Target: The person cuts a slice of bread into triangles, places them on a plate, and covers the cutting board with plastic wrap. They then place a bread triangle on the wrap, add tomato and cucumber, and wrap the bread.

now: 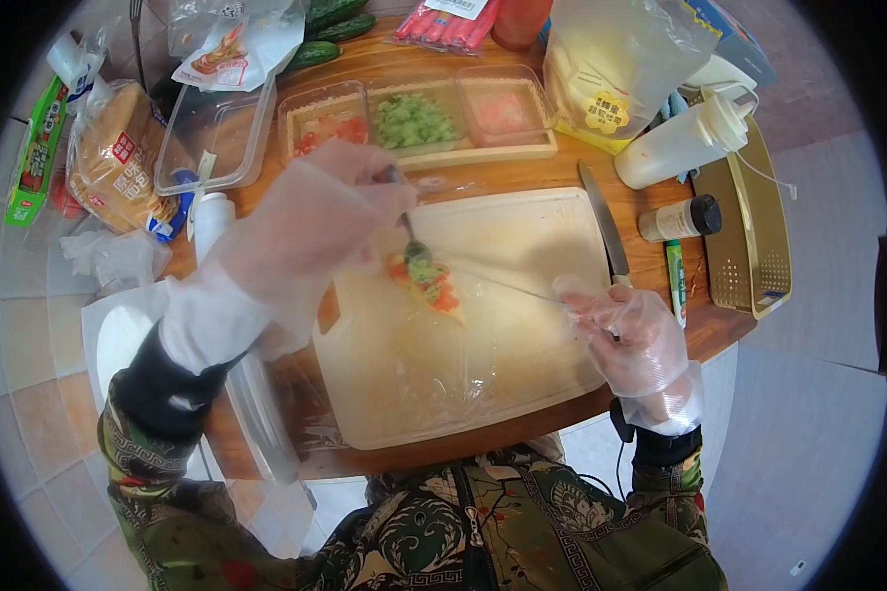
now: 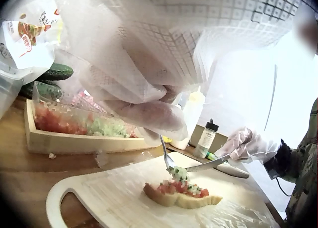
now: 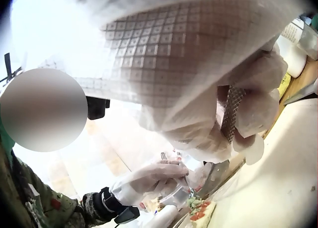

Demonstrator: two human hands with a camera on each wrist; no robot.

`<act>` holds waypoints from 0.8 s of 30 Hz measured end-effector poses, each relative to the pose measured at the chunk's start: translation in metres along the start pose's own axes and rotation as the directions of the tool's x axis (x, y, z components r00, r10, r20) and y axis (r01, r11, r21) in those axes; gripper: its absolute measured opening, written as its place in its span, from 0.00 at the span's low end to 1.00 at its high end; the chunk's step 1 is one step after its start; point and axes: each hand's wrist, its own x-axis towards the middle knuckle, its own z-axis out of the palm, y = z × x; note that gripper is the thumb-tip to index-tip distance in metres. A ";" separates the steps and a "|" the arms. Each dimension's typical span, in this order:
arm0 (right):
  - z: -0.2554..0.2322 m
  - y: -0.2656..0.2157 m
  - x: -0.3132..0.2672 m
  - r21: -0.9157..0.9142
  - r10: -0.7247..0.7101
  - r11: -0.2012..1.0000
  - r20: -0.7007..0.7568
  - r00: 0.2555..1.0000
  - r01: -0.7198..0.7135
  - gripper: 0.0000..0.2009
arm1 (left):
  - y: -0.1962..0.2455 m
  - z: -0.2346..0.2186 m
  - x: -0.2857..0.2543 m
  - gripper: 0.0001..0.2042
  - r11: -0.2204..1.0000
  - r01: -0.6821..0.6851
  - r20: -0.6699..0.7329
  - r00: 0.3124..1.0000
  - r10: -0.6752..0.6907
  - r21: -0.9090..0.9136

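Both hands wear clear plastic gloves. My left hand (image 1: 310, 212) grips a metal spoon (image 2: 164, 147) pointing down, its bowl loaded with chopped cucumber (image 2: 179, 175). Beneath the bowl lies a bread slice (image 2: 191, 201) topped with diced tomato (image 2: 171, 186) and some cucumber. From the right, my right hand (image 1: 636, 330) holds a slim metal knife (image 2: 211, 163) by its patterned handle (image 3: 232, 111). The knife's tip reaches the cucumber at the spoon. Bread and tomato rest on a cream cutting board (image 1: 512, 364), partly covered with clear film.
Behind the board stands a wooden tray (image 1: 508, 155) of diced food in clear tubs. A kitchen knife (image 1: 603, 222) lies along the board's right edge, near a seasoning jar (image 1: 675, 220), a squeeze bottle (image 1: 670, 148) and a basket (image 1: 749, 266). Bagged bread (image 1: 118, 163) is at left.
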 end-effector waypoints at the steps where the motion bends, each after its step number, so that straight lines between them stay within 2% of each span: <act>1: 0.000 -0.001 0.001 0.000 0.000 1.000 0.000 1.000 0.000 0.08 | 0.000 0.000 0.000 0.14 1.000 0.000 -0.001 1.000 0.000 0.008; 3: 0.001 -0.005 0.002 0.063 0.052 0.997 0.022 0.998 -0.054 0.08 | 0.000 0.000 -0.001 0.14 1.000 -0.006 -0.009 1.000 0.006 0.010; 9: -0.003 -0.016 0.006 0.036 0.084 0.996 0.044 0.996 -0.085 0.06 | -0.002 -0.002 0.002 0.14 1.000 -0.017 -0.005 1.000 0.017 0.023; 16: -0.002 -0.013 0.004 -0.034 0.095 0.995 0.067 0.993 -0.093 0.07 | 0.001 -0.003 -0.002 0.15 0.999 -0.024 -0.063 0.998 0.027 0.042; 24: 0.003 -0.019 0.008 -0.039 0.053 0.998 0.024 0.998 -0.052 0.08 | -0.004 -0.008 0.001 0.14 0.999 -0.038 -0.039 0.998 0.039 0.020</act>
